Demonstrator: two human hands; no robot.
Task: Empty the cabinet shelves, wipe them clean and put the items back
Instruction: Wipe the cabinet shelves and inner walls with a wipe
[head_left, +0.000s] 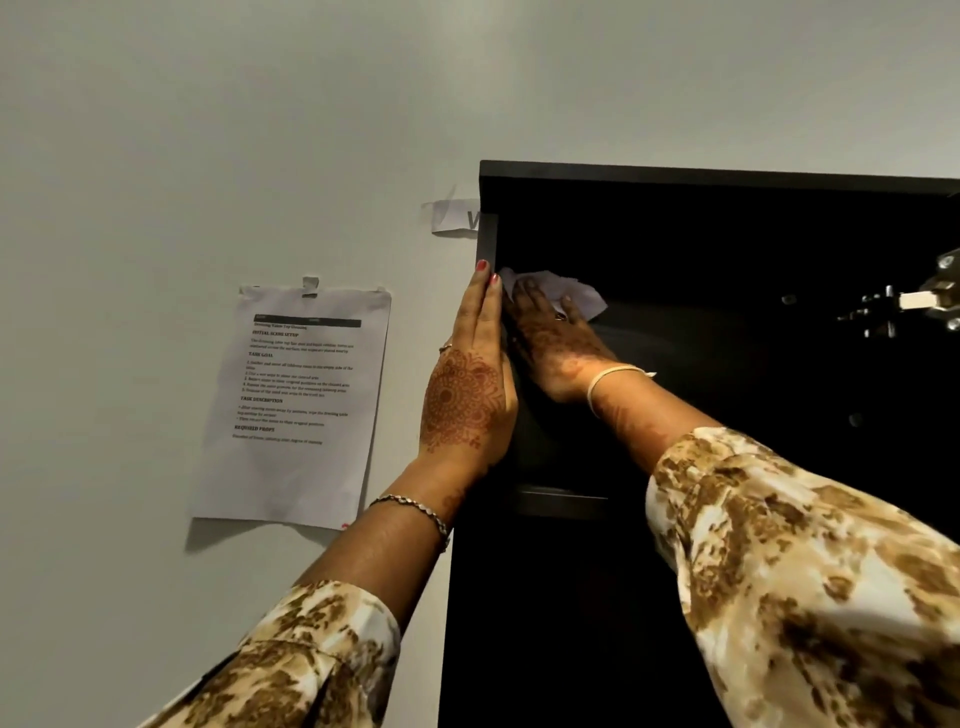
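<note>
A tall black cabinet (727, 218) fills the right half of the view, its inside dark. My right hand (556, 343) reaches inside near the top and lies flat on a crumpled white wipe (582, 293), pressing it against the cabinet's inner surface. My left hand (467, 384) rests flat with straight fingers along the cabinet's left front edge. No stored items show in the dark interior; a shelf edge (561, 501) is faintly visible lower down.
A printed instruction sheet (296, 405) is taped to the white wall left of the cabinet. A small paper label (454, 215) sticks out by the cabinet's top left corner. A metal door hinge (904, 304) shows at the right edge.
</note>
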